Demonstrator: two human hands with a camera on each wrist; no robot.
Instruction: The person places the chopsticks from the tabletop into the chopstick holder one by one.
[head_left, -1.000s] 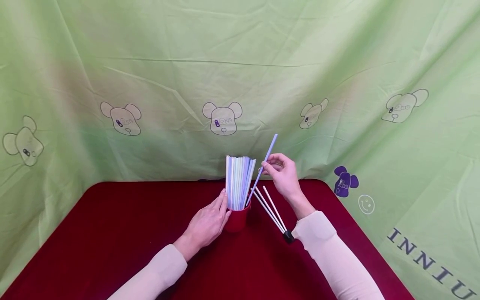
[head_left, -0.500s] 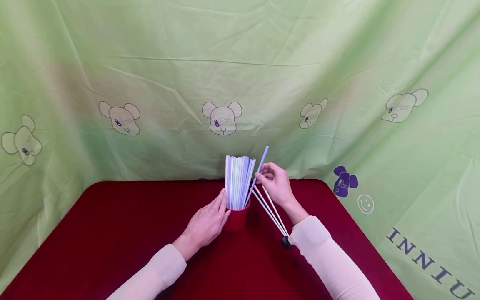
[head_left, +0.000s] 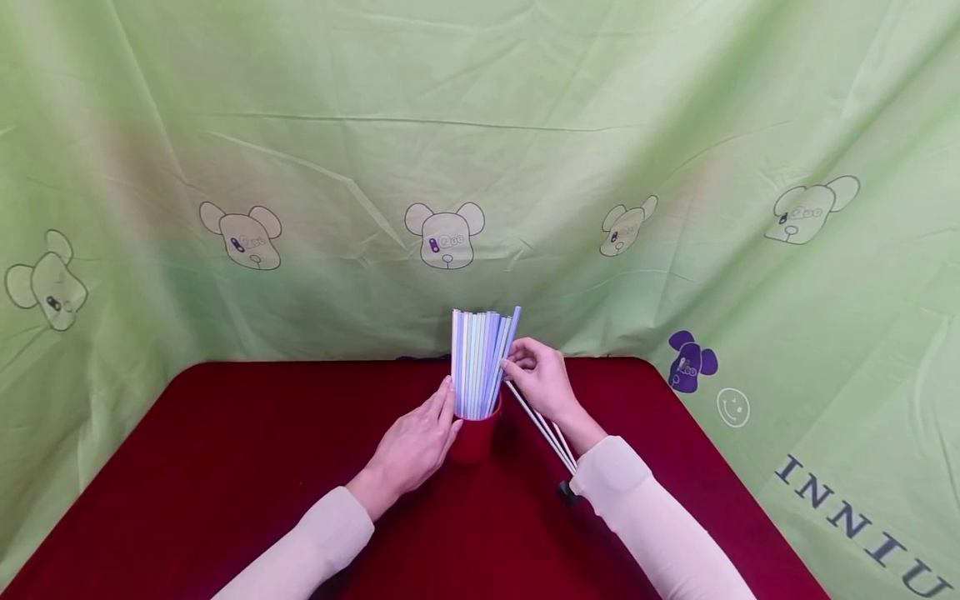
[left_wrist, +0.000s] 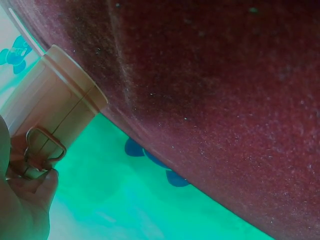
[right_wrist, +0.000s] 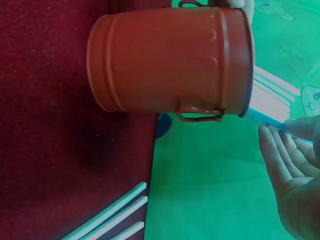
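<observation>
A red metal bucket [head_left: 474, 442] with small side handles holds a dense bundle of straws [head_left: 474, 362], pale and lilac, standing upright. At its right side my right hand [head_left: 543, 383] pinches a blue-lilac straw [head_left: 515, 321] between thumb and fingers. That straw leans slightly right, its lower part inside the rim against the bundle. My left hand [head_left: 412, 446] rests along the bucket's left side, fingers straight beside the rim and thumb at the front. In the left wrist view the thumb [left_wrist: 46, 187] lies close to a wire handle [left_wrist: 45, 147].
Loose pale straws [head_left: 542, 425] lie on the red cloth table [head_left: 247, 483] to the right of the bucket, partly behind the right wrist. A small black device [head_left: 567, 492] sits at the right cuff. Green printed fabric [head_left: 337, 167] hangs behind and at both sides.
My right hand has moved left and down with the blue-lilac straw, which now stands more upright against the bundle in the bucket. My left hand has stayed where it was.
</observation>
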